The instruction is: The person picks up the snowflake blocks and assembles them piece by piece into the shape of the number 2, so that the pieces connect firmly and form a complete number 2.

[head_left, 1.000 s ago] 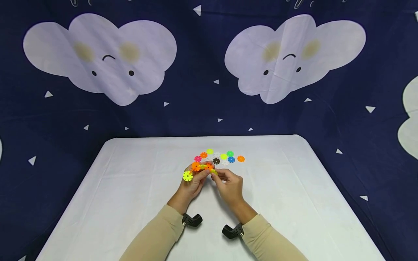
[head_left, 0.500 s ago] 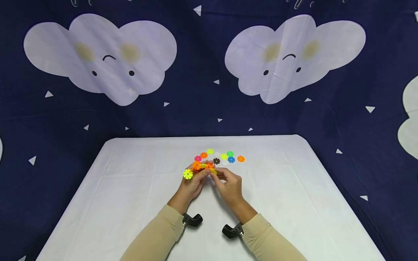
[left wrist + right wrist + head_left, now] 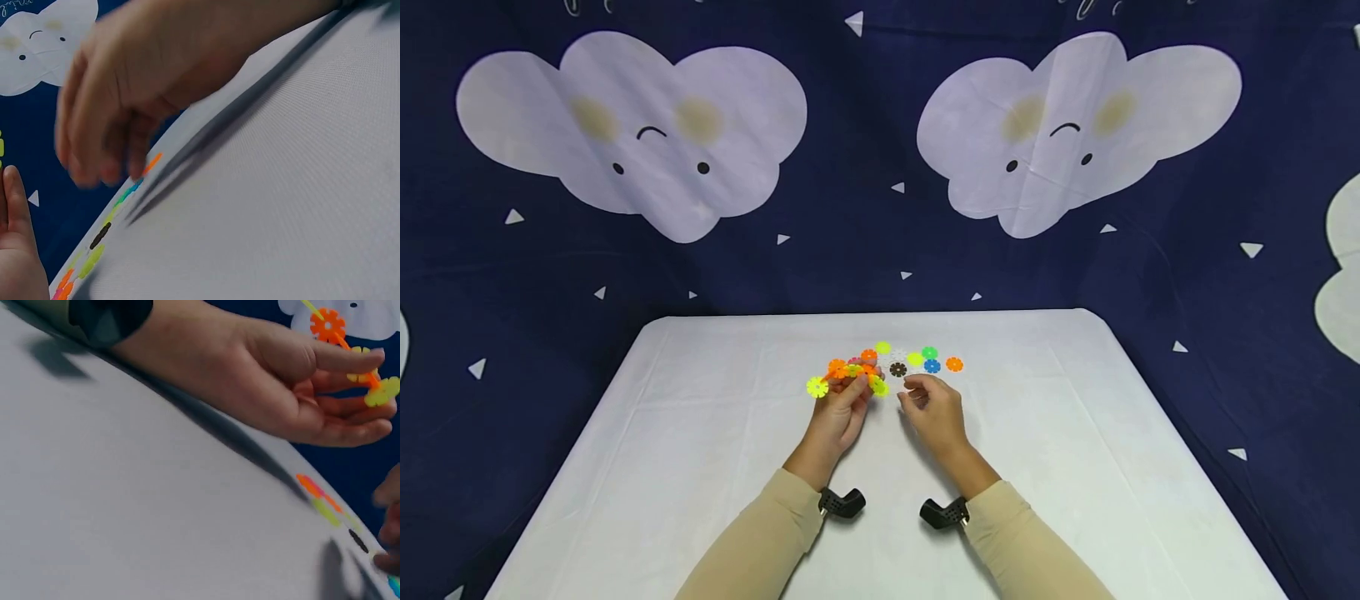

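My left hand [image 3: 838,408] pinches a linked chain of notched plastic flower discs [image 3: 328,326], orange and yellow in turn, held above the table. A yellow disc [image 3: 817,387] hangs at the chain's left end, and another yellow disc [image 3: 382,392] sits at the end by the fingertips. My right hand [image 3: 936,415] is apart from the chain, to its right, fingers loosely bent with nothing seen between them. Loose discs lie just beyond both hands, among them a black one [image 3: 898,369], a blue one [image 3: 932,366] and a yellow-green one [image 3: 92,260].
Farther loose discs include a green one [image 3: 929,353], an orange one [image 3: 954,364] and pale ones that blend into the white tabletop [image 3: 1037,417]. Behind the table hangs a dark blue cloth [image 3: 865,275] with cloud prints. A black wrist camera [image 3: 842,503] is strapped to each arm.
My right hand has let go of the chain's end and moved away to the right. The left hand has shifted slightly left and away from me with the chain.
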The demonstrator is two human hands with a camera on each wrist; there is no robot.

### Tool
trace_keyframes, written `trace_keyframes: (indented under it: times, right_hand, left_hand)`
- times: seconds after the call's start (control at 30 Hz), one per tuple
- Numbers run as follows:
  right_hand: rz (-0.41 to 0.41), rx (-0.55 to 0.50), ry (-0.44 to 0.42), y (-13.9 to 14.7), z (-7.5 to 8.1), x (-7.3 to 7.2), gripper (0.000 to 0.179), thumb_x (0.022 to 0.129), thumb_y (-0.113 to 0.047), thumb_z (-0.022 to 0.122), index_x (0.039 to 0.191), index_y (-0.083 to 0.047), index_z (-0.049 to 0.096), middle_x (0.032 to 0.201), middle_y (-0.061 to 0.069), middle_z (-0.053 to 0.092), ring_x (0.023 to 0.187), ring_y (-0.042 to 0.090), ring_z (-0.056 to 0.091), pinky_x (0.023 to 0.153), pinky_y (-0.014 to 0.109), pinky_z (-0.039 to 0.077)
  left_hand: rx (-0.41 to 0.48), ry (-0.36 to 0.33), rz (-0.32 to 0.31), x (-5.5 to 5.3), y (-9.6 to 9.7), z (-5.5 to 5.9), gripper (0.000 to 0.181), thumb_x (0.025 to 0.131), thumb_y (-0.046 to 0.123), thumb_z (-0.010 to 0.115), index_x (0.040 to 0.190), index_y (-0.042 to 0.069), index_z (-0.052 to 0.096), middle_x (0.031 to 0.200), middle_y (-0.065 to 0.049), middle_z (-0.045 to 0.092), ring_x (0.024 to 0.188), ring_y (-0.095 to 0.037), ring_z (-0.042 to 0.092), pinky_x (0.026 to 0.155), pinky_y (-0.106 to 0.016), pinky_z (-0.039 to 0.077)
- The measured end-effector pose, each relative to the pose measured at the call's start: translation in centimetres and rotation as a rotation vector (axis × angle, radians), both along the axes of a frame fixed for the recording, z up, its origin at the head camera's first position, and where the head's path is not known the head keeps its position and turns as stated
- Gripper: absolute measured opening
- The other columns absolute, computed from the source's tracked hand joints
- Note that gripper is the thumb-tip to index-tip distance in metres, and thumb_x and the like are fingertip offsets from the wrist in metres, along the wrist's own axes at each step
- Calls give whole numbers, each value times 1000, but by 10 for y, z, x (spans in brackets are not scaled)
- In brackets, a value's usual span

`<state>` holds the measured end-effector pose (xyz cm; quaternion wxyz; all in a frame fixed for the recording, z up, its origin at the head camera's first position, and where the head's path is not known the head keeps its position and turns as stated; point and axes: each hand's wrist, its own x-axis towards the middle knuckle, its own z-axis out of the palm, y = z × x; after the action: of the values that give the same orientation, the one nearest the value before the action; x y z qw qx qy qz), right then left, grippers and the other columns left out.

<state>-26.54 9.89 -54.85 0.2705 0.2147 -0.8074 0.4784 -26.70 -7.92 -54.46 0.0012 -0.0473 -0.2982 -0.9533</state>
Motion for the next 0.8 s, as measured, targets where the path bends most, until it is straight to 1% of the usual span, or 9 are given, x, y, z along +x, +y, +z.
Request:
trace_keyframes:
  times: [0.07,0.13,0.23,0.33,0.47,0.57,0.63,0.7,0.8]
  right_hand:
    - [-25,106,-95,-4,-1,-4,28,82,0,88,107,5,75,99,11,76,86,25,72,79,39,62]
    - [-37,217,-147,-10,-3,-8,32,84,-7,89,110,3,75,102,11,76,93,26,70,87,42,58]
    - [-48,330,-141,-19,-5,-15,32,87,-12,88,113,1,74,105,11,75,98,30,67,90,44,55]
    - [-66,348,-113,-25,-7,-20,28,88,-8,87,111,0,74,103,11,75,97,30,67,88,44,56]
    - [-63,309,-88,-24,-8,-19,27,85,-2,88,108,-2,75,103,10,73,95,28,67,86,44,57]
    - [-36,258,-63,-20,-9,-18,24,84,2,87,105,-2,76,104,10,70,90,26,67,81,40,59]
    - [-5,196,-61,-17,-8,-18,22,84,7,86,103,-1,77,102,10,67,85,24,67,75,35,60]
    - [23,114,-87,-14,-8,-18,20,84,10,84,100,-1,78,102,10,67,83,22,69,73,30,61]
    - [70,-80,-202,-10,-4,-16,18,86,13,80,100,1,80,101,12,72,76,24,72,67,28,62]
  left_hand:
    - [16,-9,12,0,-1,0,12,96,-9,72,97,3,74,113,-13,75,96,-20,71,83,-24,58]
    - [25,-12,17,-1,-1,0,11,96,-8,73,97,3,73,113,-13,75,97,-21,72,84,-24,58]
    - [33,-3,20,-1,0,0,13,97,-9,70,99,3,74,114,-14,75,98,-21,72,85,-25,58]
    - [42,-4,11,-1,1,-1,14,96,-9,71,104,2,74,115,-15,74,97,-21,72,84,-25,58]
    - [41,6,0,-1,2,-3,17,96,-8,73,111,-1,74,117,-16,74,96,-20,71,82,-24,57]
    - [38,20,15,-1,2,-2,17,98,-11,68,110,0,74,116,-15,74,94,-19,70,80,-23,57]
    - [34,23,28,-1,1,-2,18,99,-12,65,109,0,74,114,-14,75,94,-19,71,79,-23,57]
    - [32,24,32,-1,0,-1,19,100,-12,64,111,0,73,115,-15,75,94,-19,71,79,-23,57]
    - [28,25,29,-1,-1,0,19,100,-12,63,113,-1,73,117,-16,74,97,-20,72,81,-24,58]
